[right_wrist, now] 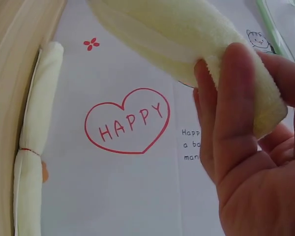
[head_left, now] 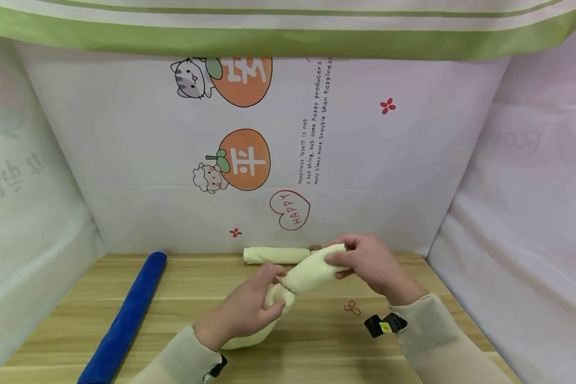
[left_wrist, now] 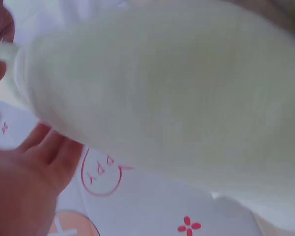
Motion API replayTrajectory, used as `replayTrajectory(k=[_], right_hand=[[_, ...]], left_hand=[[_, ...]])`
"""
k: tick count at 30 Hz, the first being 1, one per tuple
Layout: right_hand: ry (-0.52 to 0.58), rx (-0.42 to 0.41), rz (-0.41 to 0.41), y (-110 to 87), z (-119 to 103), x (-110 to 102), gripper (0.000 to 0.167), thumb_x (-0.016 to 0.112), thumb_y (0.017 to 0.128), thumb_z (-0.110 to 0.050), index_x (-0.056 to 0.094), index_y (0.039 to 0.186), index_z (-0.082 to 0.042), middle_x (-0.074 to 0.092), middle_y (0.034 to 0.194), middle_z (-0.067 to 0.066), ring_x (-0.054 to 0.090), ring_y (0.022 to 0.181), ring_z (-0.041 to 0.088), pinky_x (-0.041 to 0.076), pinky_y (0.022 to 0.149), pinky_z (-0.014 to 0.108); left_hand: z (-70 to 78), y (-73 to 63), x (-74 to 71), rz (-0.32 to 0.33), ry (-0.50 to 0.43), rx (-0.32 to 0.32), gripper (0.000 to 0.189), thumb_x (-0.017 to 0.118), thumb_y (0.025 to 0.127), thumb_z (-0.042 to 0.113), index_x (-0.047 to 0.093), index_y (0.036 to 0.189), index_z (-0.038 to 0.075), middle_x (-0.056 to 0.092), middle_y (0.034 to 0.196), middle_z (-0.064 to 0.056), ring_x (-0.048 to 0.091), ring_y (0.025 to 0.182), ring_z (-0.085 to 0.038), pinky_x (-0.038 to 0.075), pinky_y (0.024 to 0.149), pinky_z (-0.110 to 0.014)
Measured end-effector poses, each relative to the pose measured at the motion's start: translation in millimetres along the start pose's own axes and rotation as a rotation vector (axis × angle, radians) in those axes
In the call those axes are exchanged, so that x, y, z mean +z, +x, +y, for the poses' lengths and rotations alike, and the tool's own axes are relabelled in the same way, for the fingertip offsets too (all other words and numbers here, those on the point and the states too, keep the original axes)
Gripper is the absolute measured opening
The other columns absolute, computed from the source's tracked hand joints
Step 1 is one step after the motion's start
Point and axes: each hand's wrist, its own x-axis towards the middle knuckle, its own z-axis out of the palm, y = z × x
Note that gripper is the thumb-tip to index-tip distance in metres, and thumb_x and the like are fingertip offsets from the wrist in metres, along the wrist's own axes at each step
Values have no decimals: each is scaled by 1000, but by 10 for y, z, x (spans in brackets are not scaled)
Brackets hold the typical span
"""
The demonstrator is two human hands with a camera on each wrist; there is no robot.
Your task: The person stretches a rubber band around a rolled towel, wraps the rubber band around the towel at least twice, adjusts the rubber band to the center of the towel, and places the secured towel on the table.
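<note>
A pale yellow rolled towel (head_left: 312, 272) is held up off the table at a slant, bent and narrowed at its middle by a thin dark band (head_left: 288, 288). My left hand (head_left: 242, 309) holds it around that narrow part, thumb on the near side. The right hand (head_left: 372, 264) grips the upper end between thumb and fingers, also seen in the right wrist view. In the left wrist view, the towel's lower half (left_wrist: 167, 98) looms large and blurred, and the exact left finger contact is hard to see.
A second pale yellow rolled towel (head_left: 273, 255), tied with a red band (right_wrist: 29, 151), lies along the back wall. Loose rubber bands (head_left: 352, 308) lie on the wooden table (head_left: 326, 341). On the left is a long blue roll (head_left: 125, 320). Printed white sheets (head_left: 365, 170) enclose the back and sides.
</note>
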Motion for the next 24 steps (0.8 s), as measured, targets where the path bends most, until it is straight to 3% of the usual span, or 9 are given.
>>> replayTrajectory(k=[1, 4, 8, 14, 19, 24], right_hand=[[-4, 10, 4, 0, -9, -1, 21, 79, 84, -11, 74, 101, 0, 66, 101, 16, 66, 82, 30, 58, 71, 42], [-4, 30, 13, 0, -27, -1, 21, 79, 85, -12, 73, 101, 0, 66, 101, 15, 66, 82, 29, 58, 71, 41], [40, 42, 6, -9, -34, 8, 21, 79, 85, -12, 73, 100, 1, 66, 101, 17, 66, 82, 29, 58, 72, 42], [101, 61, 31, -20, -39, -27, 23, 78, 85, -9, 72, 101, 5, 65, 102, 17, 65, 83, 28, 58, 70, 38], [149, 92, 83, -6, -26, -84, 26, 75, 87, -3, 67, 106, 11, 63, 100, 18, 63, 81, 25, 57, 68, 33], [182, 114, 89, 4, 6, -97, 29, 75, 86, -1, 65, 109, 13, 62, 100, 19, 64, 80, 24, 57, 67, 33]], left_hand=[[8, 1, 29, 40, 28, 41, 37, 68, 91, 12, 51, 124, 12, 52, 123, -2, 56, 104, -16, 50, 86, -35], [22, 19, 123, 150, 106, 132, 24, 73, 92, 15, 60, 111, 11, 54, 120, -4, 58, 102, -18, 51, 84, -36], [41, 43, 242, 240, 177, 136, 24, 78, 88, 16, 64, 108, 14, 62, 117, -4, 63, 98, -16, 53, 80, -34], [73, 56, 302, 234, 175, 130, 29, 80, 84, 6, 64, 106, 15, 62, 107, 2, 62, 92, -14, 53, 78, -32], [67, 50, 267, 227, 152, 197, 28, 80, 82, 2, 68, 103, 15, 63, 108, 3, 62, 92, -11, 52, 80, -27], [65, 62, 221, 222, 222, 284, 26, 82, 80, 2, 71, 101, 12, 64, 102, 0, 61, 86, -13, 51, 77, -23]])
